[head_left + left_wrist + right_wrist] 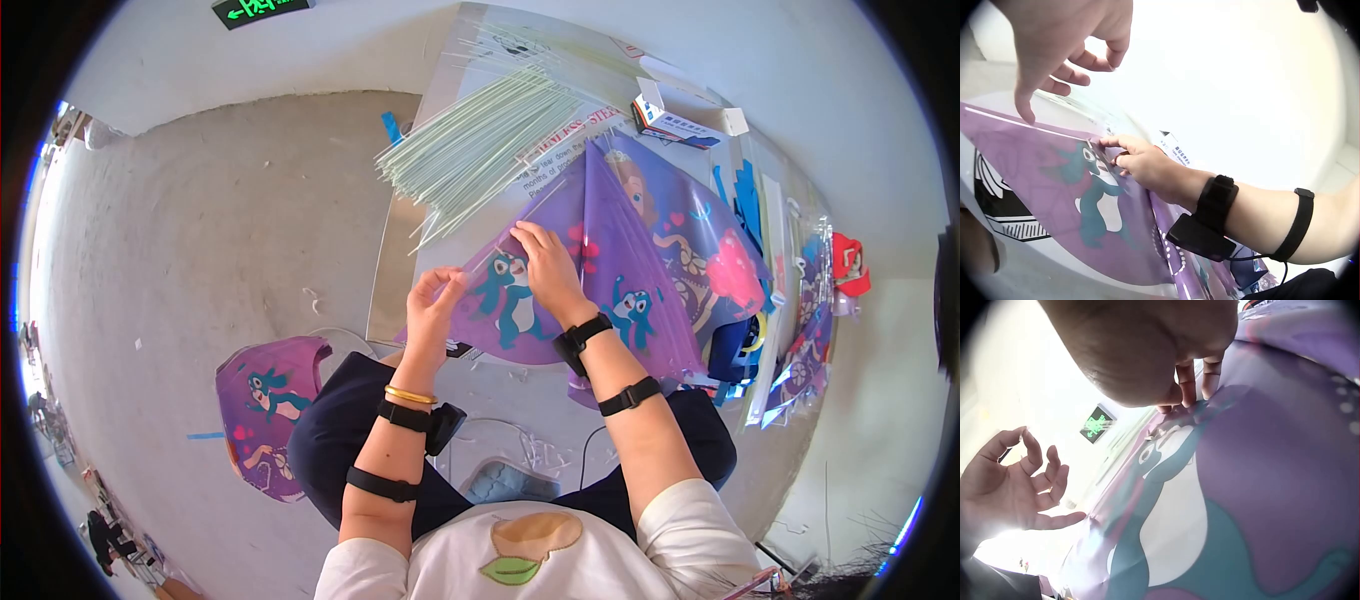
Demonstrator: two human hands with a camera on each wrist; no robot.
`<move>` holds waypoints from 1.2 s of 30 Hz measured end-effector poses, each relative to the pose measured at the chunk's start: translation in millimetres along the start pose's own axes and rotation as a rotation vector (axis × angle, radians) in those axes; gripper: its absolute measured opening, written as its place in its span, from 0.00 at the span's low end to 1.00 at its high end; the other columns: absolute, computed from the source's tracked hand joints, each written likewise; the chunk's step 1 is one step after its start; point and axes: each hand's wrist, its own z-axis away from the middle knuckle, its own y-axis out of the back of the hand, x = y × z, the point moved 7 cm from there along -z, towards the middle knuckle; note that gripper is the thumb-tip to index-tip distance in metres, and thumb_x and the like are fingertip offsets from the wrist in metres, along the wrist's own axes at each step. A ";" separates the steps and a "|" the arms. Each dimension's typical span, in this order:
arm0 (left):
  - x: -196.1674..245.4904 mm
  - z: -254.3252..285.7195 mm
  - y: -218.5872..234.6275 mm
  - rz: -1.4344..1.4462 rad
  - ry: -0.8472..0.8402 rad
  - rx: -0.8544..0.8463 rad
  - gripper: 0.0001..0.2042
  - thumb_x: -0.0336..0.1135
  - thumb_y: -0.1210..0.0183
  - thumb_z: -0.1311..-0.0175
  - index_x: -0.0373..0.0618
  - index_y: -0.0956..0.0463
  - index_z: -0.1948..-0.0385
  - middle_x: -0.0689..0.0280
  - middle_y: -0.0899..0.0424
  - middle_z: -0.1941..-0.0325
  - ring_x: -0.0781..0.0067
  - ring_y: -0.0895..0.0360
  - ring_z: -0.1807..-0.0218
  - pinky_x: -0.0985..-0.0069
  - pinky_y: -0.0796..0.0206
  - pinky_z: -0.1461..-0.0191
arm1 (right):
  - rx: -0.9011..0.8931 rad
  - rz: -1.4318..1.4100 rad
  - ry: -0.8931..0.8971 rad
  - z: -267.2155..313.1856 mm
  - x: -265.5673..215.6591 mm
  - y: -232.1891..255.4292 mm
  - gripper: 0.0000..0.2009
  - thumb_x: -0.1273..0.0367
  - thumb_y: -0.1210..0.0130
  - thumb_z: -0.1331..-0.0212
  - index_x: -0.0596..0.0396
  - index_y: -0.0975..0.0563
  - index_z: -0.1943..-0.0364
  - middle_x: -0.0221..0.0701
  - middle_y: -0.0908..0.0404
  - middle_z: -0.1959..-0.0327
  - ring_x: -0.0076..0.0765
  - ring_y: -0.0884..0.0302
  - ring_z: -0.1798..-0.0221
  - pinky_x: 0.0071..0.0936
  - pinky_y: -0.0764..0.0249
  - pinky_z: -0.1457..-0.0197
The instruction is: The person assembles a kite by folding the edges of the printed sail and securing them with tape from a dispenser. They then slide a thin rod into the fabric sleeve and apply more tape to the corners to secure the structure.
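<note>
A thin purple kite sail (515,300), printed with a blue-and-white cartoon animal, is spread over the person's lap and the table edge. My right hand (550,268) pinches its upper edge between thumb and fingers, above the animal's head. In the left wrist view, a slim white rod (1016,122) runs along that edge. Over the other end of the edge is my left hand (436,305), its fingers apart and loosely bent, the thumb tip close to the rod. Palm and spread fingers of the left hand (1007,481) also show in the right wrist view.
A bundle of thin pale rods (480,150) lies on the table to the upper left. Beyond the sail stands an open cardboard box (690,115). Blue strips (748,200) lie at the right. Another printed purple piece (265,410) is by the left knee.
</note>
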 end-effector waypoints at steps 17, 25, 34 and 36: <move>8.3 11.6 12.9 -0.432 -0.237 0.188 0.08 0.31 0.36 0.39 0.37 0.25 0.71 0.64 0.23 0.66 0.76 0.24 0.64 0.78 0.31 0.55 | -0.008 0.012 -0.006 -3.1 1.2 -0.4 0.22 0.82 0.55 0.45 0.57 0.27 0.44 0.37 0.27 0.42 0.50 0.28 0.44 0.41 0.30 0.39; -6.0 14.7 30.5 -0.674 -0.115 0.328 0.13 0.38 0.34 0.41 0.37 0.25 0.75 0.63 0.18 0.77 0.73 0.20 0.72 0.75 0.29 0.64 | 0.001 0.048 0.011 -3.3 -3.0 2.6 0.22 0.82 0.54 0.46 0.55 0.26 0.46 0.35 0.25 0.43 0.48 0.26 0.46 0.40 0.27 0.42; -16.6 13.6 37.2 -0.655 -0.088 0.369 0.13 0.38 0.34 0.41 0.38 0.24 0.73 0.63 0.18 0.75 0.73 0.19 0.72 0.75 0.30 0.65 | -0.042 0.084 0.026 -5.3 -7.0 4.3 0.22 0.82 0.53 0.46 0.53 0.25 0.46 0.34 0.27 0.41 0.47 0.25 0.46 0.39 0.26 0.43; -15.1 16.1 35.5 -0.658 -0.093 0.366 0.13 0.38 0.34 0.41 0.38 0.25 0.73 0.63 0.18 0.75 0.74 0.19 0.72 0.75 0.30 0.65 | -0.054 0.081 0.024 -6.0 -9.4 7.1 0.21 0.82 0.53 0.46 0.53 0.25 0.46 0.33 0.27 0.42 0.46 0.25 0.46 0.39 0.25 0.43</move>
